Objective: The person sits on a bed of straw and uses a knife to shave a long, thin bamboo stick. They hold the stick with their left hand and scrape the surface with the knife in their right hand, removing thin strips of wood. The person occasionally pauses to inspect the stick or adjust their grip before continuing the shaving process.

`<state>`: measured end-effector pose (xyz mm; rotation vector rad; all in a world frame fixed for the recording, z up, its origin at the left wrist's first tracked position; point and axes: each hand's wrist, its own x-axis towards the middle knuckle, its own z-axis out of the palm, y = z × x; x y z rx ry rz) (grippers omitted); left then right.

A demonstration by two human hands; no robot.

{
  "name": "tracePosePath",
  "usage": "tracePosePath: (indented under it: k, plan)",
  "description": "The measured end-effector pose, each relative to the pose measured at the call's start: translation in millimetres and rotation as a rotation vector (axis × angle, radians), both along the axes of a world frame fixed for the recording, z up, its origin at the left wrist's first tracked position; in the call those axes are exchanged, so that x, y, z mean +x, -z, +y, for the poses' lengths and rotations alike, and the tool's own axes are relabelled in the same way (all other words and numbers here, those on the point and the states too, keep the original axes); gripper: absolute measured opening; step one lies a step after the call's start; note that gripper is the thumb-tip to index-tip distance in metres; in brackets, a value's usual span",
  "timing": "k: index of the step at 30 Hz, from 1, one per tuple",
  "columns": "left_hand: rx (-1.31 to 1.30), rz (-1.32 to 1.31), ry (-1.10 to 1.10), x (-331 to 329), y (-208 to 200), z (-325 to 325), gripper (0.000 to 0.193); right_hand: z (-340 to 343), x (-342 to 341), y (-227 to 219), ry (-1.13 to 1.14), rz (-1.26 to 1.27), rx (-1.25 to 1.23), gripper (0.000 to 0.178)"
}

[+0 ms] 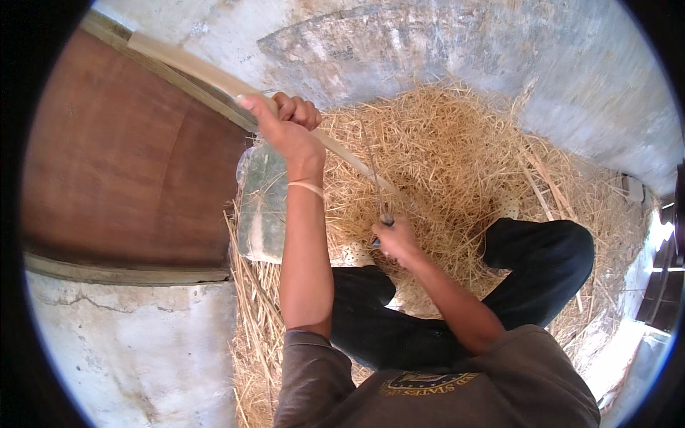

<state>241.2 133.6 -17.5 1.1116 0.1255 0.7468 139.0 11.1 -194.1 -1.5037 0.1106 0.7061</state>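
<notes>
My left hand (291,132) is raised and closed around a long, pale, flat strip of wood or bamboo (189,64). The strip slants from the upper left down toward the straw in the middle. Lower and to the right, my right hand (398,241) is wrapped around the dark handle of a knife (375,167). Its long, narrow blade points away from me and crosses the strip's lower part; whether they touch I cannot tell. The strip's lower end lies close above the straw, past the blade.
Loose straw or shavings (442,143) cover the ground between my bent legs (535,264). A grey-green block (262,207) stands left of it, beside a brown wooden door panel (135,157). Weathered walls (457,43) curve around. Several pale strips (546,182) lie at right.
</notes>
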Motion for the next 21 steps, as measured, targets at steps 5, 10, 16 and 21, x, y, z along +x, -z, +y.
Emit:
tracePosePath:
  k: [5,10,16,21]
  plan:
    - [-0.016,-0.034,0.111,-7.2,-2.1,-5.7,0.066,12.3,7.4,-10.9,-0.020,-0.323,-0.018,0.027]
    - [0.001,-0.072,0.175,-5.0,-3.4,5.3,0.065,27.2,15.5,36.6,0.220,0.026,0.074,0.024]
    - [-0.043,-0.090,0.241,-12.0,0.8,4.3,0.065,28.6,8.6,20.7,0.156,-0.273,0.071,0.017]
    - [-0.010,-0.063,0.119,-4.2,-0.3,0.1,0.064,-0.7,5.2,89.0,0.197,0.199,0.050,0.019]
